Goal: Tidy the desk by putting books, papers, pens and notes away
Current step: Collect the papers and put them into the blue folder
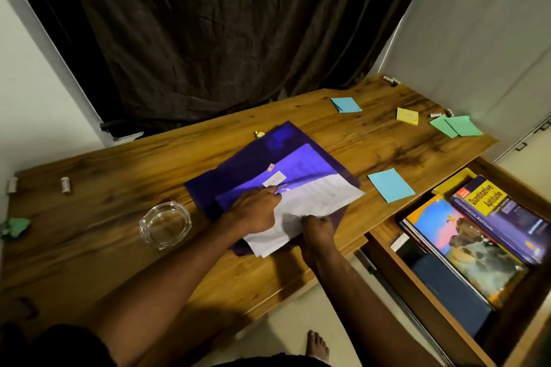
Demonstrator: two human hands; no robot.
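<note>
The left hand (253, 211) is pinching the upper cover of the purple folder (253, 164), fingers curled on its edge and holding it raised. The right hand (317, 229), just beside it, is gripping the near edge of the white papers (313, 202), which are lying partly inside the folder on the counter (119, 217). A glass ashtray (165, 225) is sitting left of the left hand. A blue note (390, 185) is lying beyond the right hand. Further right, an open drawer (384, 235) is holding books (465, 241).
</note>
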